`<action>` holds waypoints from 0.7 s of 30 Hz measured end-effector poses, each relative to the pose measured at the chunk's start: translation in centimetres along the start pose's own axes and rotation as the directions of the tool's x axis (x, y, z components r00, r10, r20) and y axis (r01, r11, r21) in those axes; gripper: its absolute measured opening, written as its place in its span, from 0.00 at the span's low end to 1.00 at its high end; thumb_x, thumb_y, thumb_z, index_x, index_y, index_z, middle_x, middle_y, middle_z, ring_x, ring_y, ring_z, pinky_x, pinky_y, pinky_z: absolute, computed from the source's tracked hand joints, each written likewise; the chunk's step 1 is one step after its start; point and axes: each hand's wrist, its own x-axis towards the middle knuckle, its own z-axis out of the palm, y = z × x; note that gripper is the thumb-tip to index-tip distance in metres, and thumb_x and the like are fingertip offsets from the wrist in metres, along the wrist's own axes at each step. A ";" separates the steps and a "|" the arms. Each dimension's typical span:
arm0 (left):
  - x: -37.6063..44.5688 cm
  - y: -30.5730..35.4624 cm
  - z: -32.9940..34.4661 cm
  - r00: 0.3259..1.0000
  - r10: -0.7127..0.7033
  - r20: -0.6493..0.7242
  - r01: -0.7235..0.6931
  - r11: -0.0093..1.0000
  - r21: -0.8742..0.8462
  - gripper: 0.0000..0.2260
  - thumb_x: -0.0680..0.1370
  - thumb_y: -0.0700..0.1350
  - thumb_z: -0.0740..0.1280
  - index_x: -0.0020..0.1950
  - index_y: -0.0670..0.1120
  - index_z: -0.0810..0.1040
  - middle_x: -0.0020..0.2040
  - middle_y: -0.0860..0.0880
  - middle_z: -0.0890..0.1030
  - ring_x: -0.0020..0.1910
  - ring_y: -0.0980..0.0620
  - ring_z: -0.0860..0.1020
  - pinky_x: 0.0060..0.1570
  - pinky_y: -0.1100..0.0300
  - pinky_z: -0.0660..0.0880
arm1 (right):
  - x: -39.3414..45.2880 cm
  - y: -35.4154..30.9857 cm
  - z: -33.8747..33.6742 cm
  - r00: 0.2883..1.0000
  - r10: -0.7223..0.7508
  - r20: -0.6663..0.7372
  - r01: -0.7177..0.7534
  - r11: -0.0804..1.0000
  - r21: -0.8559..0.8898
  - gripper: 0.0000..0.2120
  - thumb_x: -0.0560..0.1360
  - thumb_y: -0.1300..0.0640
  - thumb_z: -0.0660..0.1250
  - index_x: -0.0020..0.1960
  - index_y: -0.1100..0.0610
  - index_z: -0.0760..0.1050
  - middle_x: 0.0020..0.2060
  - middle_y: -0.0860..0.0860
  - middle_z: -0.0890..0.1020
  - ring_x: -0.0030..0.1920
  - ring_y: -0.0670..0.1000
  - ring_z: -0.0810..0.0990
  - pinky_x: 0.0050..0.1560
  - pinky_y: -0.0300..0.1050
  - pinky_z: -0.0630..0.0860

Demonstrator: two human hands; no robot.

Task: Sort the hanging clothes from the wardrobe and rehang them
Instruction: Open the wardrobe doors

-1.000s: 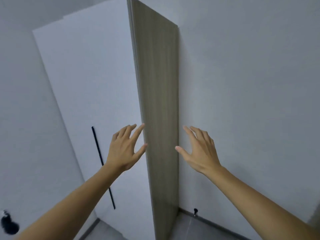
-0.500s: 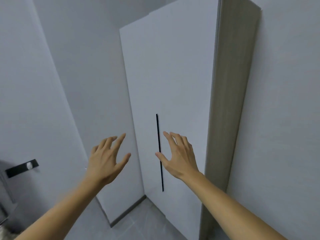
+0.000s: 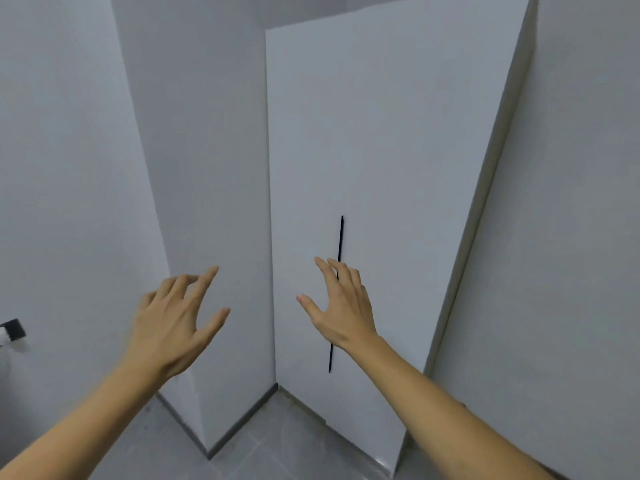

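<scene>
Closed white wardrobe (image 3: pixel 381 133), slim black handle (image 3: pixel 340 237)

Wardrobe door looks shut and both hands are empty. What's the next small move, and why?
Probably curl the right hand around the black handle and pull. The wardrobe door is closed, no clothes show, and that hand already overlaps the handle; contact is unclear.
</scene>
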 end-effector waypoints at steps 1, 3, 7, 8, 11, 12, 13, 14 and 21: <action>0.0 -1.2 0.0 1.000 0.017 0.009 -0.017 1.000 -0.002 0.35 0.80 0.70 0.49 0.83 0.53 0.63 0.65 0.46 0.78 0.67 0.43 0.74 0.59 0.43 0.72 | 0.1 -1.1 0.5 1.000 0.019 -0.008 -0.019 1.000 -0.004 0.37 0.78 0.31 0.60 0.82 0.43 0.57 0.78 0.47 0.63 0.78 0.50 0.59 0.74 0.55 0.68; 0.3 -3.4 -0.1 0.998 0.057 0.021 -0.057 0.998 -0.009 0.35 0.80 0.69 0.49 0.83 0.53 0.62 0.66 0.46 0.78 0.68 0.44 0.74 0.59 0.43 0.73 | 0.3 -2.9 1.3 0.999 0.042 -0.033 -0.043 0.999 -0.013 0.37 0.78 0.31 0.60 0.82 0.43 0.56 0.78 0.47 0.63 0.78 0.50 0.59 0.73 0.54 0.68; 1.8 -6.1 0.0 0.993 0.119 0.024 -0.118 0.992 -0.037 0.35 0.81 0.69 0.48 0.83 0.52 0.62 0.66 0.46 0.78 0.67 0.44 0.75 0.59 0.44 0.74 | 0.6 -5.0 2.6 0.997 0.059 -0.056 -0.062 0.997 -0.046 0.37 0.79 0.31 0.60 0.82 0.44 0.57 0.79 0.46 0.63 0.78 0.49 0.59 0.74 0.54 0.67; 2.2 -6.4 0.2 0.991 0.130 0.021 -0.129 0.991 -0.045 0.35 0.81 0.69 0.49 0.83 0.52 0.62 0.66 0.46 0.78 0.66 0.44 0.75 0.59 0.45 0.74 | 0.7 -5.2 2.9 0.996 0.069 -0.062 -0.072 0.996 -0.054 0.37 0.78 0.31 0.59 0.82 0.44 0.57 0.78 0.46 0.63 0.78 0.50 0.60 0.74 0.55 0.67; 3.6 -7.0 1.1 0.989 0.147 0.012 -0.146 0.986 -0.085 0.35 0.81 0.69 0.49 0.83 0.52 0.63 0.66 0.46 0.78 0.66 0.44 0.76 0.57 0.45 0.74 | 1.3 -5.6 3.7 0.994 0.095 -0.061 -0.100 0.991 -0.087 0.37 0.78 0.30 0.58 0.82 0.44 0.56 0.78 0.46 0.63 0.77 0.50 0.61 0.73 0.55 0.68; 4.0 -7.1 1.4 0.987 0.159 0.009 -0.157 0.983 -0.095 0.35 0.81 0.69 0.49 0.83 0.52 0.64 0.66 0.46 0.78 0.66 0.44 0.76 0.57 0.44 0.74 | 1.5 -5.7 3.9 0.993 0.103 -0.061 -0.108 0.990 -0.093 0.37 0.78 0.30 0.58 0.82 0.44 0.56 0.78 0.46 0.63 0.77 0.50 0.61 0.73 0.55 0.68; 4.5 -7.2 1.8 0.985 0.172 0.006 -0.170 0.980 -0.103 0.34 0.81 0.68 0.49 0.83 0.52 0.64 0.66 0.45 0.78 0.66 0.44 0.76 0.57 0.44 0.74 | 1.8 -5.7 4.2 0.992 0.109 -0.066 -0.115 0.989 -0.096 0.37 0.78 0.30 0.58 0.83 0.44 0.56 0.78 0.46 0.63 0.77 0.50 0.61 0.73 0.56 0.68; 5.1 -7.5 2.2 0.983 0.186 0.005 -0.184 0.977 -0.110 0.34 0.81 0.68 0.50 0.83 0.52 0.64 0.66 0.45 0.78 0.66 0.44 0.76 0.57 0.44 0.74 | 2.2 -5.7 4.6 0.990 0.117 -0.074 -0.124 0.988 -0.096 0.37 0.78 0.30 0.59 0.83 0.44 0.56 0.79 0.46 0.63 0.77 0.50 0.61 0.73 0.56 0.68; 10.3 -8.5 5.8 0.970 0.244 0.015 -0.239 0.959 -0.151 0.34 0.81 0.68 0.49 0.83 0.53 0.62 0.66 0.47 0.78 0.67 0.45 0.75 0.57 0.45 0.74 | 5.6 -3.6 6.5 0.977 0.181 -0.116 -0.193 0.976 -0.101 0.37 0.79 0.32 0.61 0.83 0.44 0.56 0.78 0.46 0.64 0.77 0.50 0.62 0.72 0.54 0.68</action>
